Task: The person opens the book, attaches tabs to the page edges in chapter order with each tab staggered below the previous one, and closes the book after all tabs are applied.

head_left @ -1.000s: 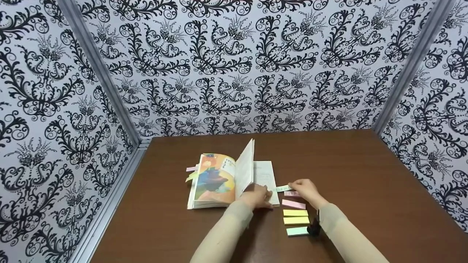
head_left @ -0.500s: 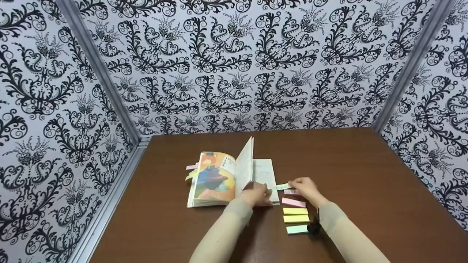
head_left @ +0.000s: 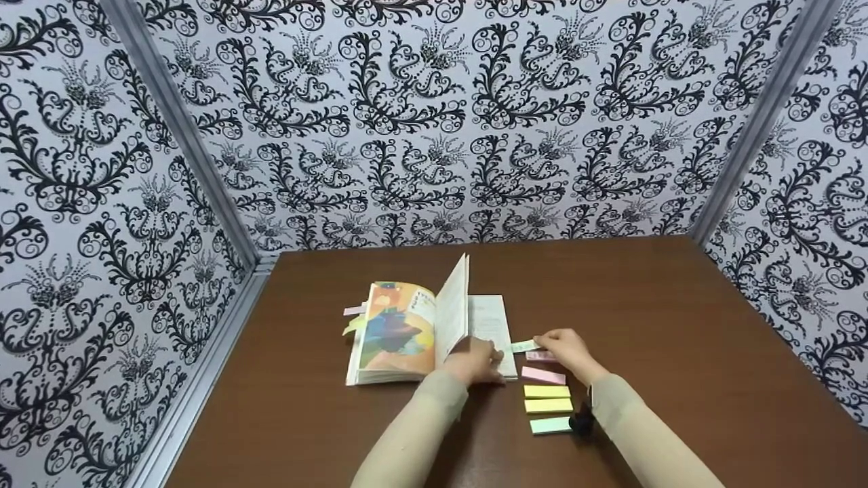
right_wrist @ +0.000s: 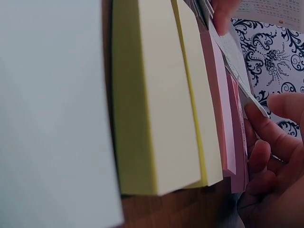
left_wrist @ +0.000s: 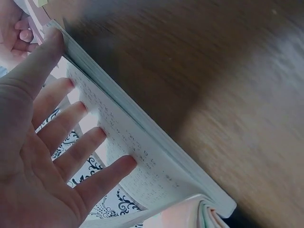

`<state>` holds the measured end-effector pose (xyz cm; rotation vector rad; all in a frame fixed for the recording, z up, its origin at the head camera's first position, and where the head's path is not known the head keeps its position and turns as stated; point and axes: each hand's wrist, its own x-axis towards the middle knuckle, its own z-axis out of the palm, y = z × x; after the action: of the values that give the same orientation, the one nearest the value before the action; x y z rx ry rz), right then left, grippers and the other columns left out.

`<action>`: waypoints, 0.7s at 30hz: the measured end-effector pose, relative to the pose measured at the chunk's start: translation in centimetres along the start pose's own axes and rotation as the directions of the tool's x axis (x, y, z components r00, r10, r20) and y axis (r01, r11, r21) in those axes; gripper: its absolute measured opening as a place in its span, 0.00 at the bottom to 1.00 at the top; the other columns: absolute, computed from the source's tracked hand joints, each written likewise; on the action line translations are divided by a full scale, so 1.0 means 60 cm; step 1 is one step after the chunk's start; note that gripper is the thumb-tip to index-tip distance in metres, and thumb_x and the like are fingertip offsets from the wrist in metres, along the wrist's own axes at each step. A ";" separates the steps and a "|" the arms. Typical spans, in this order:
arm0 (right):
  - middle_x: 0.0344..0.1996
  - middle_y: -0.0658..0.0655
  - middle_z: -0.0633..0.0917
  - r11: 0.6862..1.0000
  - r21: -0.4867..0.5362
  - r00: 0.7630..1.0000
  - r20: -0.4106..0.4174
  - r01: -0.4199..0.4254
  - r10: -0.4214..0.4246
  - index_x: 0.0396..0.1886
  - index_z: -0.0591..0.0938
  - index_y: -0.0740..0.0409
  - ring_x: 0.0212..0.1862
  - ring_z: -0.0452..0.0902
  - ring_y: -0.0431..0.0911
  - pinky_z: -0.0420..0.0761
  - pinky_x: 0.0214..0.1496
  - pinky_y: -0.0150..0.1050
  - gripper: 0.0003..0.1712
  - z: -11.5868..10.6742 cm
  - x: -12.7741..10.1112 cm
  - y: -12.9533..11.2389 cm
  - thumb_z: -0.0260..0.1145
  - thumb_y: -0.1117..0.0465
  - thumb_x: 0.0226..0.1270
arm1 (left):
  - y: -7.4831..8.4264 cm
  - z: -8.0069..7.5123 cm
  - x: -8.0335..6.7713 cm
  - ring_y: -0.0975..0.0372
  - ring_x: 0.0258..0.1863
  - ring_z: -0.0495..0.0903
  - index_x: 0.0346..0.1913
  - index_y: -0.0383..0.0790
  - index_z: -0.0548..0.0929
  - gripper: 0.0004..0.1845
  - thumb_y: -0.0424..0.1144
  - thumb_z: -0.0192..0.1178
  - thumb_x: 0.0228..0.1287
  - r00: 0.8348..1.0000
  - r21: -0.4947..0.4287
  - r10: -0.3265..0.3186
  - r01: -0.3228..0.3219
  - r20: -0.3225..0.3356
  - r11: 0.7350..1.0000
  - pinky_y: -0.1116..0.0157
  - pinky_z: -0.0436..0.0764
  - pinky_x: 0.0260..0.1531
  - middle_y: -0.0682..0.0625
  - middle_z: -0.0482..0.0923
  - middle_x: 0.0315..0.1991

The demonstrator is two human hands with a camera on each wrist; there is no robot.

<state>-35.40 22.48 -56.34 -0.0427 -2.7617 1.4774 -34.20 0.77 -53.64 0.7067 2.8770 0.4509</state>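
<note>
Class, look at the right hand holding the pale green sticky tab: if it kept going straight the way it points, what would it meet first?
Probably the open book's right-hand page, where the left hand presses; the right hand points its tab there.

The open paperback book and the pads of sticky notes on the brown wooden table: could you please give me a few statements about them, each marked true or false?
1. The left hand presses flat on the right-hand page of the open paperback book. True.
2. The right hand pinches a pale green paper sticky strip at the book's right edge. True.
3. The stacked pads of sticky notes lie to the left of the book. False: they lie to its right, in a row on the brown wooden table.
4. The book is closed. False: it lies open, with one page standing upright.
5. The pad nearest the person is pale green. True.
</note>
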 end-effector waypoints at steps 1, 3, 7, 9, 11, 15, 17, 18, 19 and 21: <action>0.26 0.53 0.83 1.000 -0.002 1.000 -0.003 -0.001 0.001 0.31 0.85 0.69 0.28 0.72 0.42 0.72 0.34 0.37 0.15 0.000 0.001 0.000 0.66 0.58 0.63 | 0.000 0.000 0.000 0.63 0.28 0.73 0.34 0.43 0.80 0.18 0.49 0.75 0.49 1.000 0.009 0.009 -0.009 -0.004 1.000 0.66 0.79 0.35 0.56 0.77 0.29; 0.26 0.52 0.82 1.000 -0.012 1.000 -0.007 0.002 -0.002 0.31 0.85 0.69 0.28 0.71 0.42 0.72 0.34 0.37 0.15 0.000 0.001 0.000 0.65 0.58 0.63 | 0.000 -0.001 0.001 0.63 0.29 0.74 0.36 0.42 0.82 0.16 0.48 0.73 0.52 1.000 0.026 0.024 -0.024 -0.011 0.999 0.66 0.79 0.35 0.55 0.79 0.30; 0.25 0.52 0.82 0.999 -0.035 1.000 -0.015 0.003 -0.003 0.30 0.86 0.68 0.27 0.70 0.42 0.71 0.34 0.36 0.14 0.000 0.002 0.001 0.65 0.58 0.63 | -0.001 -0.001 0.002 0.62 0.28 0.75 0.38 0.41 0.83 0.13 0.46 0.70 0.56 0.998 0.044 0.064 -0.063 -0.024 0.997 0.67 0.79 0.35 0.51 0.80 0.30; 0.25 0.52 0.82 1.000 -0.025 1.000 -0.009 -0.001 0.001 0.31 0.86 0.68 0.27 0.70 0.43 0.71 0.33 0.37 0.14 -0.002 0.001 0.000 0.65 0.58 0.63 | 0.000 -0.001 0.002 0.61 0.28 0.76 0.38 0.40 0.84 0.13 0.45 0.70 0.56 0.996 0.051 0.080 -0.078 -0.029 0.996 0.67 0.79 0.35 0.51 0.80 0.29; 0.25 0.52 0.81 1.000 -0.008 1.000 0.003 -0.001 0.001 0.31 0.85 0.69 0.27 0.70 0.42 0.71 0.33 0.36 0.15 -0.005 0.002 0.001 0.65 0.58 0.64 | 0.001 -0.002 0.002 0.61 0.29 0.77 0.38 0.41 0.84 0.13 0.46 0.69 0.57 0.996 0.054 0.082 -0.081 -0.025 0.995 0.67 0.79 0.35 0.50 0.80 0.30; 0.23 0.52 0.79 0.997 0.077 1.000 0.015 -0.020 0.019 0.34 0.84 0.70 0.24 0.68 0.41 0.70 0.28 0.35 0.14 -0.013 0.006 0.000 0.64 0.60 0.66 | 0.001 -0.007 0.003 0.60 0.37 0.80 0.41 0.42 0.85 0.14 0.48 0.69 0.57 0.998 0.043 0.069 -0.068 -0.007 0.997 0.68 0.78 0.40 0.51 0.83 0.38; 0.24 0.52 0.80 0.992 0.120 1.000 0.011 -0.027 0.025 0.37 0.84 0.71 0.23 0.69 0.40 0.71 0.26 0.34 0.14 -0.015 0.008 0.001 0.63 0.61 0.66 | -0.003 -0.008 0.003 0.61 0.40 0.80 0.42 0.43 0.86 0.14 0.48 0.69 0.58 0.998 0.025 0.065 -0.065 0.005 0.998 0.68 0.78 0.42 0.52 0.82 0.41; 0.24 0.53 0.80 0.989 0.146 0.999 0.011 -0.033 0.032 0.38 0.83 0.71 0.22 0.69 0.41 0.71 0.25 0.34 0.13 -0.016 0.008 0.001 0.62 0.62 0.67 | -0.006 -0.008 0.003 0.61 0.40 0.80 0.43 0.44 0.87 0.14 0.49 0.69 0.58 0.997 0.034 0.078 -0.078 0.002 0.996 0.69 0.78 0.42 0.53 0.83 0.41; 0.26 0.53 0.80 0.985 0.171 0.999 0.013 -0.039 0.037 0.40 0.83 0.72 0.22 0.70 0.41 0.72 0.24 0.33 0.14 -0.017 0.008 0.001 0.61 0.63 0.67 | -0.008 -0.008 0.003 0.62 0.40 0.80 0.42 0.44 0.88 0.14 0.49 0.68 0.58 0.996 0.046 0.094 -0.094 0.000 0.994 0.69 0.78 0.42 0.54 0.83 0.41; 0.27 0.55 0.81 0.979 0.197 0.999 0.010 -0.046 0.045 0.43 0.82 0.73 0.22 0.71 0.41 0.72 0.24 0.34 0.14 -0.018 0.005 0.004 0.61 0.63 0.67 | -0.014 -0.006 0.003 0.62 0.39 0.80 0.42 0.43 0.89 0.13 0.47 0.68 0.59 0.993 0.030 0.116 -0.116 0.004 0.993 0.70 0.77 0.42 0.54 0.84 0.40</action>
<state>-35.66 23.50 -55.92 -0.1010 -2.6204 1.7568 -34.78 0.04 -53.56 0.8823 2.8566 0.4221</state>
